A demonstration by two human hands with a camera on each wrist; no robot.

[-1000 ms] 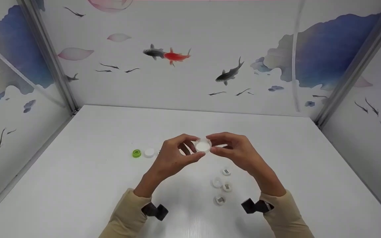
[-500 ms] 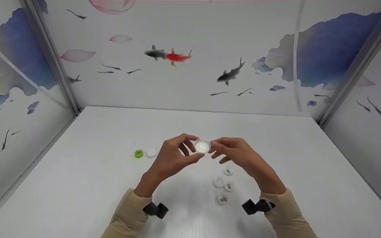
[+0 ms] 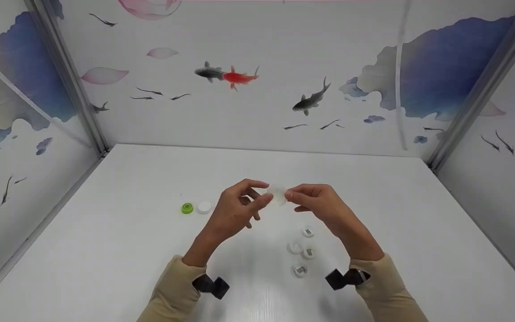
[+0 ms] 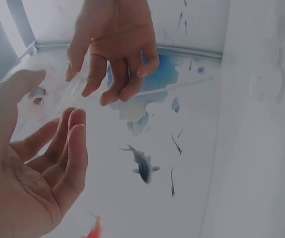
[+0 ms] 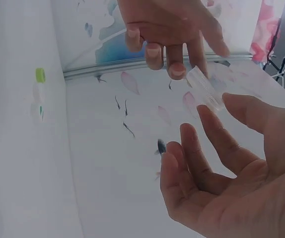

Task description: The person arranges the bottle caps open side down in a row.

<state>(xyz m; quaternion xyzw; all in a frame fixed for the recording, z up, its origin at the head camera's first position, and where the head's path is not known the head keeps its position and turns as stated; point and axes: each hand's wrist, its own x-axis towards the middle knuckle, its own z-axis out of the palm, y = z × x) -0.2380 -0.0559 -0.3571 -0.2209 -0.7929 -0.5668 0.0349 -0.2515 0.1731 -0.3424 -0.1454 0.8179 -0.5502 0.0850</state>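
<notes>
A clear, ribbed plastic cap (image 3: 278, 196) is held up above the table between my two hands. My right hand (image 3: 322, 201) pinches its near right edge between thumb and index finger, as the right wrist view shows with the cap (image 5: 205, 89) tilted on its side. My left hand (image 3: 239, 205) is spread around the other side, its thumb and index finger apart. The left wrist view has the cap (image 4: 72, 94) in the gap of that hand; whether a left fingertip touches it, I cannot tell.
Several small whitish caps, such as this one (image 3: 300, 270), lie below my right hand, some with greyish pieces inside. To the left lie a green cap (image 3: 187, 208) and a white cap (image 3: 204, 207). Painted panels wall in the white table (image 3: 105, 250).
The cap's pale open inside faced the head camera earlier; it now looks turned over. My left thumb and fingers have loosened from it, while my right hand pinches its edge.
</notes>
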